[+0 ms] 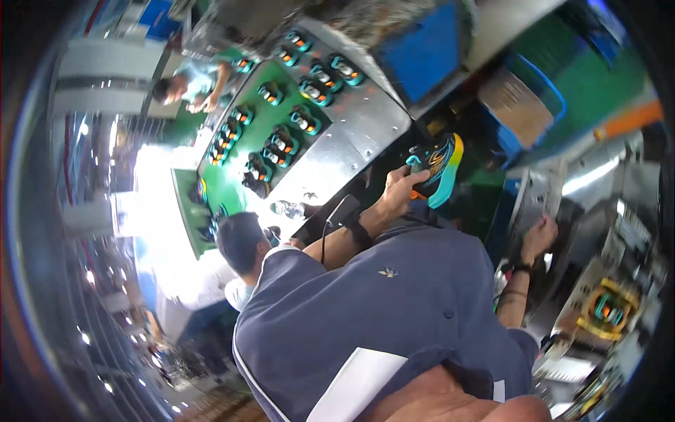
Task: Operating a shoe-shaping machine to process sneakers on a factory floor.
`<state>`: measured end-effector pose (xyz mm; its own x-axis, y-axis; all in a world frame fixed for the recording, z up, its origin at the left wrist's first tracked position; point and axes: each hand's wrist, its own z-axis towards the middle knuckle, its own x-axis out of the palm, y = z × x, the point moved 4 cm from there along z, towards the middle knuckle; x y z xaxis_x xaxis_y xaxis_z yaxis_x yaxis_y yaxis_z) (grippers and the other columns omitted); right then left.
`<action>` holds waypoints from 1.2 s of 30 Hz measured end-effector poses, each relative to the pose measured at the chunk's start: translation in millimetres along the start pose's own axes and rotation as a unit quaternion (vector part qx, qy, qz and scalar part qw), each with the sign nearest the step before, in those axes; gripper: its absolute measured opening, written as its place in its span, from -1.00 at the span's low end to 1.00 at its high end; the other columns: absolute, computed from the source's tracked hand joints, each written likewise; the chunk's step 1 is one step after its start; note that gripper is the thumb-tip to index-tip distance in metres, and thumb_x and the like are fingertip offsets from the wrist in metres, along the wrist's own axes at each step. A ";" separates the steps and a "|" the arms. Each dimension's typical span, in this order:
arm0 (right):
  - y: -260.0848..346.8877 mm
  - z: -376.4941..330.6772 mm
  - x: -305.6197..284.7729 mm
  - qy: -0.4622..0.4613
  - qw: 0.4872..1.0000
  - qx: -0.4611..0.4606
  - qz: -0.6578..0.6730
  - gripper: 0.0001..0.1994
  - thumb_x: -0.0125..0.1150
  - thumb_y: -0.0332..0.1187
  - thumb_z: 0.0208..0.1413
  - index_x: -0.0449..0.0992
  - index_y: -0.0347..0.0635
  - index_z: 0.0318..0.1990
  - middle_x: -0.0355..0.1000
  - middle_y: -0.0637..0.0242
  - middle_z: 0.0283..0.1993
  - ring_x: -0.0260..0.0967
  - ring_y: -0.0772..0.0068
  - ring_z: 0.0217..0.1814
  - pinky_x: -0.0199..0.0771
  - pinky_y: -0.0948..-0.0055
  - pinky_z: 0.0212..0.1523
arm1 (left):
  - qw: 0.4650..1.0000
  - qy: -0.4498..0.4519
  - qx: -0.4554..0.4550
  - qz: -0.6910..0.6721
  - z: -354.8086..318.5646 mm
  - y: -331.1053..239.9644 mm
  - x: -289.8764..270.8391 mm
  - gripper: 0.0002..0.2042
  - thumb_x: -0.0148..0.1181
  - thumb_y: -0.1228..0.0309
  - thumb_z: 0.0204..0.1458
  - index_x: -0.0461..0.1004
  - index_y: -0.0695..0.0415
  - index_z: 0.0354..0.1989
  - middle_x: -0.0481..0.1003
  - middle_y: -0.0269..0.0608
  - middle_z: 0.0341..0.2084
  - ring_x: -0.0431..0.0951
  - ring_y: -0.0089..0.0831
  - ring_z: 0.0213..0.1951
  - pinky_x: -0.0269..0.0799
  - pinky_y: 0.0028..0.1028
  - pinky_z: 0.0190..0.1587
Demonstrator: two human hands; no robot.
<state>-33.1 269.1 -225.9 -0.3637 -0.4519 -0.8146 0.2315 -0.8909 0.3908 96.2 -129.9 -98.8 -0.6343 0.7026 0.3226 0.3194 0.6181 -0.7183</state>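
Note:
A sports shoe (437, 167), black with orange marks and a turquoise-to-yellow sole, is gripped by my left hand (401, 191) around its collar opening. The sole faces to the right, away from my body. Over at the right, my right hand (539, 239) is beside the metal front of a machine (541, 193). Its fingers look curled in; whether anything is in them is hidden. On my left forearm there is a dark band (358, 234) with a cable near it.
Several similar shoes stand on a green-and-metal worktable (351, 144) ahead left. A clear bottle (288, 209) lies at its near edge. One person (242, 243) is close on my left, another (186, 88) farther off. A blue-framed chair (517, 105) stands ahead right; a yellow fixture (608, 309) is at right.

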 end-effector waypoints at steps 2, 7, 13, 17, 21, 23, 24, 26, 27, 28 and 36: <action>-16.4 -5.7 1.5 0.048 0.998 0.044 -0.004 -0.81 0.10 -0.41 0.14 0.50 -0.28 -0.13 0.45 0.06 -0.18 0.39 0.07 -0.09 0.38 0.26 -0.03 | 0.997 -0.058 -0.006 -0.047 0.1 -17.7 -29.1 -0.68 0.26 0.53 -0.01 0.42 0.44 -0.10 0.53 -0.07 -0.23 0.56 -0.33 -0.21 0.49 -0.40 -0.06; -21.4 16.7 10.4 -0.012 0.987 0.132 0.093 -0.71 0.13 -0.31 0.16 0.52 -0.25 -0.03 0.50 0.12 -0.12 0.48 0.23 -0.13 0.46 0.38 -0.07 | 0.972 -0.190 0.099 -0.099 34.9 -60.3 -141.3 -0.68 0.27 0.54 -0.04 0.43 0.45 -0.12 0.53 -0.04 -0.27 0.59 -0.29 -0.28 0.53 -0.38 -0.15; 124.3 179.6 23.7 -0.003 0.989 0.122 0.080 -0.60 0.19 -0.08 0.14 0.57 -0.28 -0.12 0.57 0.08 -0.21 0.52 0.19 -0.16 0.46 0.31 -0.08 | 0.922 -0.288 0.203 -0.162 124.8 -108.2 -304.3 -0.68 0.30 0.41 -0.05 0.47 0.32 -0.14 0.53 -0.07 -0.27 0.60 -0.20 -0.28 0.62 -0.19 -0.39; 277.7 287.5 38.5 0.001 0.985 0.032 0.167 -0.63 0.15 -0.18 0.19 0.53 -0.39 -0.10 0.53 0.08 -0.04 0.51 0.23 -0.03 0.45 0.37 0.00 | 0.894 -0.356 0.229 -0.147 160.9 -174.8 -379.2 -0.70 0.31 0.45 -0.09 0.49 0.34 -0.19 0.54 -0.07 -0.31 0.60 -0.27 -0.39 0.57 -0.33 -0.40; 369.0 381.4 92.2 0.057 0.968 -0.039 0.242 -0.62 0.06 -0.19 0.25 0.49 -0.38 -0.01 0.41 0.03 0.14 0.36 0.21 0.20 0.32 0.38 0.15 | 0.888 -0.382 0.214 -0.143 211.5 -227.7 -444.7 -0.68 0.32 0.43 -0.12 0.47 0.40 -0.23 0.54 0.00 -0.36 0.59 -0.20 -0.46 0.54 -0.29 -0.47; 371.2 431.1 124.4 0.091 0.968 -0.044 0.231 -0.59 0.02 -0.16 0.27 0.48 -0.40 0.01 0.37 0.01 0.18 0.31 0.17 0.25 0.28 0.35 0.19 | 0.896 -0.379 0.175 -0.151 234.0 -257.6 -458.2 -0.72 0.32 0.45 -0.15 0.45 0.38 -0.30 0.53 0.03 -0.42 0.58 -0.21 -0.45 0.55 -0.25 -0.47; 358.0 457.6 146.8 0.132 0.976 -0.058 0.165 -0.54 -0.03 -0.11 0.28 0.45 -0.42 0.03 0.39 0.00 0.16 0.29 0.10 0.26 0.25 0.32 0.21 | 0.889 -0.404 0.170 -0.133 249.5 -273.1 -465.1 -0.69 0.33 0.44 -0.16 0.42 0.40 -0.31 0.53 0.05 -0.44 0.58 -0.17 -0.46 0.54 -0.23 -0.48; 381.2 479.7 177.1 0.178 0.975 -0.086 0.099 -0.48 -0.08 -0.07 0.29 0.43 -0.44 0.06 0.40 -0.02 0.14 0.28 0.03 0.26 0.23 0.28 0.22 | 0.888 -0.412 0.156 -0.129 290.2 -281.1 -506.3 -0.65 0.36 0.41 -0.20 0.42 0.40 -0.31 0.53 0.03 -0.43 0.58 -0.20 -0.44 0.53 -0.27 -0.46; 396.6 481.7 186.7 0.204 0.976 -0.069 0.015 -0.44 -0.11 -0.02 0.28 0.42 -0.44 0.07 0.40 -0.05 0.13 0.28 -0.03 0.25 0.22 0.25 0.22 | 0.885 -0.427 0.163 -0.094 310.4 -282.5 -534.9 -0.63 0.36 0.39 -0.21 0.42 0.39 -0.29 0.53 0.02 -0.43 0.59 -0.21 -0.42 0.53 -0.29 -0.43; 403.6 483.3 191.9 0.224 0.971 -0.049 -0.073 -0.41 -0.15 0.02 0.27 0.41 -0.44 0.09 0.40 -0.08 0.13 0.27 -0.09 0.23 0.21 0.22 0.21 | 0.881 -0.438 0.168 -0.058 332.5 -285.5 -558.3 -0.61 0.37 0.37 -0.23 0.43 0.39 -0.28 0.54 0.00 -0.43 0.59 -0.22 -0.41 0.52 -0.31 -0.40; 366.2 472.3 181.7 0.104 0.983 -0.074 -0.130 -0.44 -0.10 0.06 0.24 0.52 -0.35 -0.05 0.43 -0.17 -0.07 0.36 -0.10 0.02 0.29 0.18 0.03 | 0.817 -0.415 0.224 0.332 441.5 -344.1 -578.3 -0.42 0.10 0.29 -0.05 0.08 0.40 0.08 0.36 0.51 -0.10 0.45 0.29 -0.08 0.43 -0.02 -0.05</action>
<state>-440.6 -161.1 -28.3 -0.2394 -0.1774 -0.9546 0.2892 -0.9516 0.1043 42.3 -904.5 -310.3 -0.7443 0.2337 -0.6256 0.6152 -0.1245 -0.7785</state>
